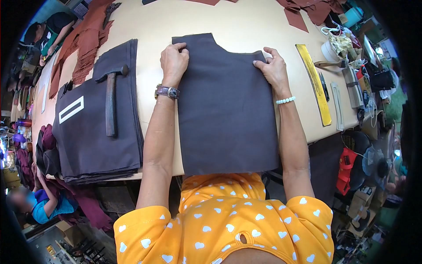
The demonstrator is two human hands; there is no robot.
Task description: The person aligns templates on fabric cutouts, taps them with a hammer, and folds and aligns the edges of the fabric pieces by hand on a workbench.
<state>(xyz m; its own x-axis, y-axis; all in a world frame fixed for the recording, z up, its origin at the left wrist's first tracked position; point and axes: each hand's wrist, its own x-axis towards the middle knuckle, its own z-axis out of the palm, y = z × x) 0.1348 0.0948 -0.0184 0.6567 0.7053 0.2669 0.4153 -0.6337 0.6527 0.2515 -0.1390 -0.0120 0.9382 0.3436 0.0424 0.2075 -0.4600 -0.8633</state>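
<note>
A large dark cut panel [226, 110] of cloth or leather lies in front of me, with a curved notch in its far edge. Its near end hangs over the table edge. My left hand [174, 64] is closed on the panel's far left border, the fingertips curled in. At the far right corner, my right hand [273, 70] grips the panel with the thumb on top; some of its fingers are hidden. To the left lies a stack of similar dark panels [88, 145], bearing a hammer [111, 103] and a small white rectangular frame [71, 109].
On the right of the table [158, 22] lie a yellow ruler [313, 83], a dark pen-like tool [324, 86], a brush [329, 64] and a white pot [330, 49]. Reddish-brown scraps [90, 44] lie far left. Two other people work along the left side.
</note>
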